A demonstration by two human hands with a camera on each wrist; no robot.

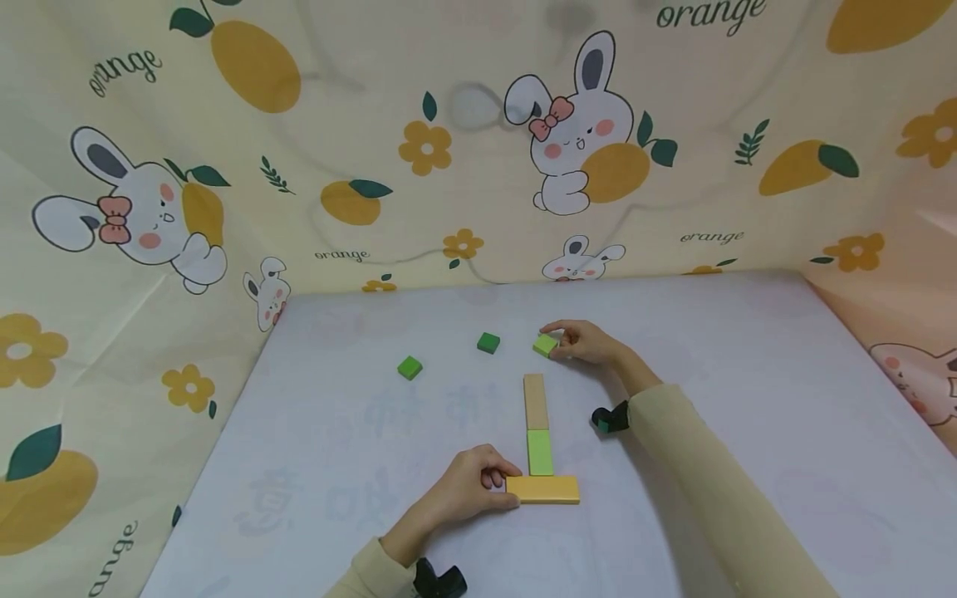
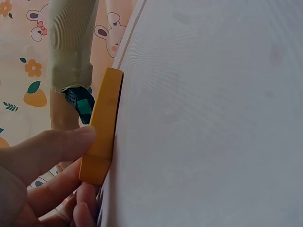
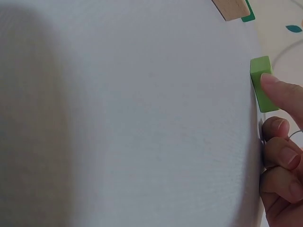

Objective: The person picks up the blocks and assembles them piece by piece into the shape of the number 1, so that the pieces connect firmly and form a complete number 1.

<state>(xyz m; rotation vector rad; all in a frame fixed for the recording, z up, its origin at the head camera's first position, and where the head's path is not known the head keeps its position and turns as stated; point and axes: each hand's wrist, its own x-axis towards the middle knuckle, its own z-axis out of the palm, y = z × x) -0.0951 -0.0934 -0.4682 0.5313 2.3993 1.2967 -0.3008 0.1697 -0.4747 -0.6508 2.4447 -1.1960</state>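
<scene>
My left hand (image 1: 473, 486) pinches the left end of a flat yellow block (image 1: 546, 490), its thumb on the near long side. In the left wrist view the thumb and fingers close on one end of this yellow block (image 2: 102, 127). Above its middle stands a light green block (image 1: 540, 452), with a plain wooden block (image 1: 536, 401) in line beyond it. Farther back, my right hand (image 1: 586, 342) pinches a small light green block (image 1: 545, 345). The right wrist view has the thumb against this green block (image 3: 262, 85), the other fingers curled below.
Two small darker green blocks lie on the white table (image 1: 336, 432) to the left of my right hand: one green block (image 1: 488, 342) nearby and another green block (image 1: 409, 368) farther left. A printed cloth (image 1: 478, 166) hangs behind the table's back edge.
</scene>
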